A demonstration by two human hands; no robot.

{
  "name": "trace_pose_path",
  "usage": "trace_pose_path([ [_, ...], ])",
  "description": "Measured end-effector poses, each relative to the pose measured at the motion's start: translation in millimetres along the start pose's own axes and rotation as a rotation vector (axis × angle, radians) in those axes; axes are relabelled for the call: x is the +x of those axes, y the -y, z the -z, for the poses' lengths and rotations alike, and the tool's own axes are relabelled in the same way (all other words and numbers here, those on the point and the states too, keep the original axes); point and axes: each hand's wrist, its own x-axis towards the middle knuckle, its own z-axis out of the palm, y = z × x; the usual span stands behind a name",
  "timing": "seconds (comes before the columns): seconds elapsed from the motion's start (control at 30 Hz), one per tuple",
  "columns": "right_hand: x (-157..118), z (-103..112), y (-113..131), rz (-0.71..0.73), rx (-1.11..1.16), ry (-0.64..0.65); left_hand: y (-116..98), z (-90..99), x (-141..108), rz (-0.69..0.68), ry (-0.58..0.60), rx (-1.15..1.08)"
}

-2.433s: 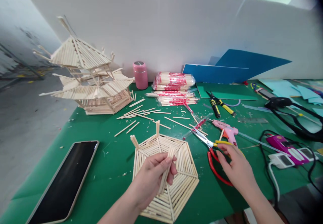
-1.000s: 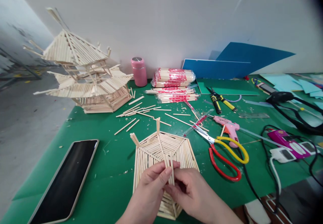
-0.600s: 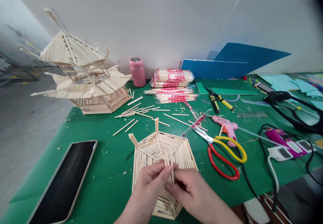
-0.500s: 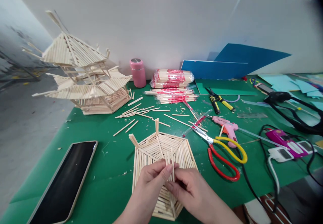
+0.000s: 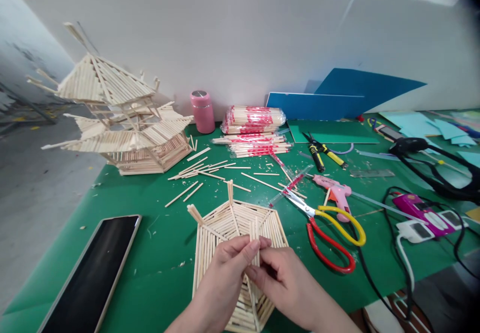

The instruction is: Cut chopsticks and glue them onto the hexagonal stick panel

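My left hand [image 5: 230,270] pinches a few thin wooden sticks [image 5: 254,229] between thumb and fingers. Pressed up against it, my right hand [image 5: 283,280] grips the lower part of the same sticks. Both hands are over a many-sided panel of wooden sticks [image 5: 210,245], which lies on the green table [image 5: 157,273]. Two small stick bundles [image 5: 230,192] rise from the panel's far and left corners. The hands cover the panel's middle, and the lower ends of the held sticks are partly hidden by my fingers.
A stick pagoda model [image 5: 123,123] stands back left, beside a pink flask [image 5: 203,113] and wrapped sticks [image 5: 255,118]. Loose sticks [image 5: 202,170] lie ahead. Scissors [image 5: 311,213], pliers [image 5: 318,153] and a pink glue gun [image 5: 333,188] are right; a phone [image 5: 90,278] is left.
The held sticks now stand closer together between my fingers. The whole view has shifted slightly, and both hands stay over the panel.
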Motion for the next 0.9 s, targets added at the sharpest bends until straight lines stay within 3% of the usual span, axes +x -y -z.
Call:
trace_pose_path([
  [0.13, 3.7, 21.0, 0.8, -0.014, -0.101, 0.017, -6.1, 3.1, 2.6, -0.037, -0.036, -0.135],
  [0.23, 17.7, 50.0, -5.0, -0.012, -0.343, -0.106, -11.4, 5.8, 3.8, -0.019, -0.01, -0.183],
  [0.33, 47.5, 75.3, -17.3, -0.05, -0.704, -0.245, -13.0, 4.7, 6.9, -0.017, 0.012, -0.166],
  [0.43, 85.1, 85.3, -31.5, -0.047, -0.797, -0.207, -10.4, 2.3, 11.6, -0.04, 0.046, -0.172],
  [0.57, 124.0, 77.5, -47.3, -0.054, -0.862, -0.104, -4.8, 4.1, 15.0, -0.064, 0.062, -0.185],
  [0.7, 141.8, 70.3, -53.9, -0.041, -0.847, -0.066, -1.5, 8.5, 14.1, -0.064, 0.026, -0.204],
  [0.8, 147.2, 80.5, -47.7, 0.01, -0.783, -0.104, -1.1, 10.0, 12.5, -0.036, -0.021, -0.208],
  [0.9, 147.9, 104.1, -32.7, 0.087, -0.671, -0.214, -2.6, 9.5, 11.3, -0.027, -0.033, -0.191],
])
